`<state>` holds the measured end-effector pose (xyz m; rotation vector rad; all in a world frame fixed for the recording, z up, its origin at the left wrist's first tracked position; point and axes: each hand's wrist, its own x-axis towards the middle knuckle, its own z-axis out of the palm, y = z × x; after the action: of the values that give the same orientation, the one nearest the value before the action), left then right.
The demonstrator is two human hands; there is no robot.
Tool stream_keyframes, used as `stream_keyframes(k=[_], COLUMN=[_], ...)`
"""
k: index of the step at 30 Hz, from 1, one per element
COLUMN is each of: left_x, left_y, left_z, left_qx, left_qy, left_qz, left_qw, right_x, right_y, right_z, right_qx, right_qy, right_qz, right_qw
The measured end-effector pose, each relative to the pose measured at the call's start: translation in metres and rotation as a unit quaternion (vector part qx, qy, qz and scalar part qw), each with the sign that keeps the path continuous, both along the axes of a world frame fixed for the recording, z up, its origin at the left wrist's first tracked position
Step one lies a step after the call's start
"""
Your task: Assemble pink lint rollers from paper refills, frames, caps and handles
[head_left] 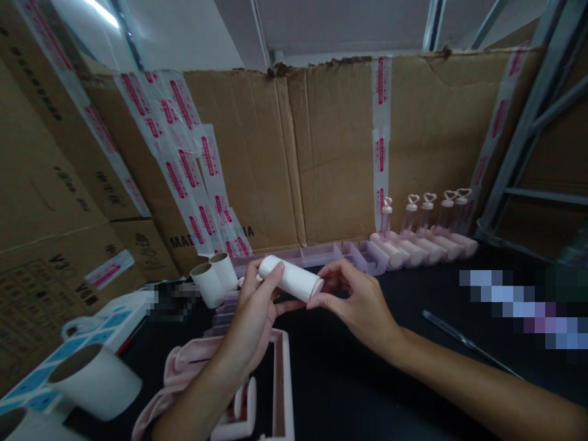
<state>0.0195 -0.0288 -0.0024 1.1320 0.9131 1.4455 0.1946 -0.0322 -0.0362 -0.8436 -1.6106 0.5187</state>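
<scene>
A white cylinder [294,282] is held up in front of me, tilted, its right end lower than its left. My left hand [255,312] is closed round its left part, with the thumb along the top. At the right end sits a pink cap [316,288]. The fingertips and thumb of my right hand [358,300] pinch this cap. Below my left forearm are a pink plastic frame [282,392] and other pink parts, partly hidden by the arm.
Two white tubes [206,285] stand left of my hands; larger ones [96,383] are nearer. Behind lies a purple tray [316,256]. Pink cylinders [425,250] with clear, heart-topped tubes line the back right. A thin tool [452,331] lies right. A cardboard wall [331,153] encloses the back.
</scene>
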Motion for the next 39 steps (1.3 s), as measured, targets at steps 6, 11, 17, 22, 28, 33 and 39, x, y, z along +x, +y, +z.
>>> stream_keyframes(k=[6,11,17,22,28,33,39], left_x=[0.003,0.005,0.01,0.018,-0.006,-0.038,-0.056], left_y=[-0.008,-0.011,-0.018,-0.029,-0.009,0.012,0.018], left_z=[0.0,-0.004,-0.004,0.0,0.009,0.028,0.036], left_qx=[-0.047,-0.056,-0.055,-0.059,-0.042,0.041,0.096], left_qy=[-0.002,-0.006,-0.01,-0.022,-0.085,-0.137,-0.133], left_qz=[-0.091,-0.143,-0.158,-0.12,-0.047,0.058,0.103], left_qw=[0.995,0.988,0.986,0.991,0.994,0.988,0.981], right_x=[0.001,0.002,0.002,0.0,-0.009,-0.033,-0.075], right_y=[-0.005,-0.008,-0.012,-0.009,0.006,0.04,0.074], right_z=[0.004,0.003,0.007,0.01,0.012,0.009,0.004], right_qx=[0.079,0.084,0.111,0.166,0.117,0.072,0.076], right_qy=[-0.09,-0.145,-0.211,-0.25,-0.181,-0.266,-0.369], right_qz=[0.095,0.077,0.037,0.006,0.011,0.044,0.065], right_qw=[0.988,0.983,0.971,0.954,0.976,0.96,0.924])
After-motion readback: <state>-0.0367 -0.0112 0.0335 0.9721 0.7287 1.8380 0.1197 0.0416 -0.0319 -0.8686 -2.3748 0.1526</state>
